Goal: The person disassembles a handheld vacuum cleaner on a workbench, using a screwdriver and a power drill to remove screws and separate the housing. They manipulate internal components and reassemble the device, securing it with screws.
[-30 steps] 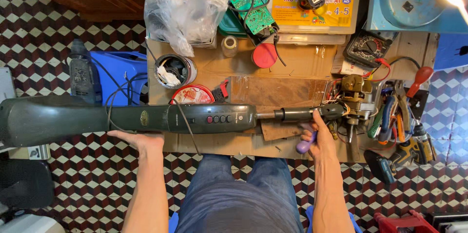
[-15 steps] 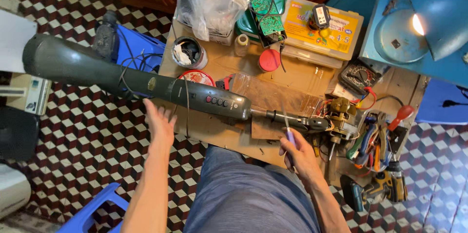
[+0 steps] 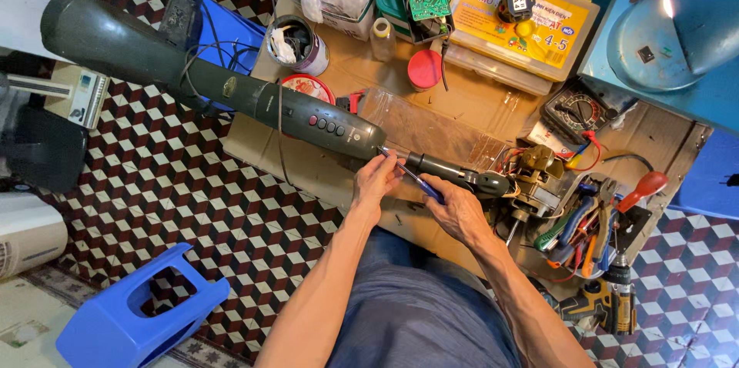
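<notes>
Work sits mid-way, by my judgement: the fan column [image 3: 231, 95] lies slanted from the upper left of the frame to its centre, and at centre right the motor [image 3: 539, 175] is already bared, its wires loose. The housing looks unopened to me.

My left hand [image 3: 377, 183] curls loosely against the column's lower end, fingertips touching just past the buttons [image 3: 327, 125]. My right hand [image 3: 458, 210] is closed round a screwdriver [image 3: 412, 175] with a blue handle; its thin shaft points up-left at the joint between column and neck [image 3: 454, 172].

The column is dark green moulded plastic, smooth and faintly glossy, a long tapering tube. The neck is narrower and matte. The motor shows dull metal and copper tones. Underneath, cardboard [image 3: 308, 160] lies flat, brown and creased. At lower right, pliers [image 3: 581, 218] with rubbery coloured grips lie heaped.
</notes>
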